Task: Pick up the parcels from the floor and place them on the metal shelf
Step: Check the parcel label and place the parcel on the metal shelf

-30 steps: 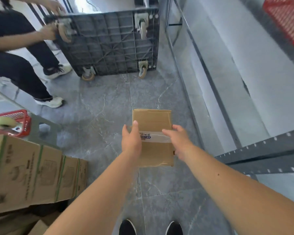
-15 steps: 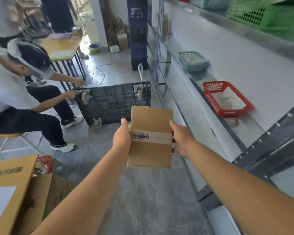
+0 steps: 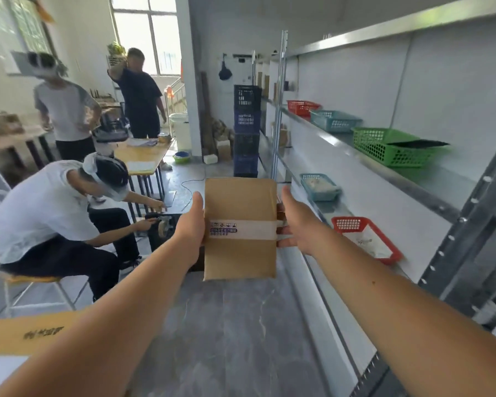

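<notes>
A flat brown cardboard parcel (image 3: 240, 202) with a white tape band and a small printed label is held up at chest height in front of me. My left hand (image 3: 190, 227) grips its left edge and my right hand (image 3: 298, 224) grips its right edge. The metal shelf (image 3: 430, 181) runs along the right wall in several tiers, to the right of the parcel and apart from it. The parcel's underside is hidden.
On the shelf stand a green basket (image 3: 390, 147), teal baskets (image 3: 334, 120) and red baskets (image 3: 367, 239). A seated person (image 3: 46, 213) works on an upturned trolley (image 3: 166, 230) at left. Two people stand behind by a table (image 3: 143, 156). Stacked crates (image 3: 246, 133) block the aisle's far end. A cardboard box (image 3: 32, 330) sits at lower left.
Both hands have lifted the parcel from near the floor to chest height. My view has swung up from the floor to the aisle and shelf tiers.
</notes>
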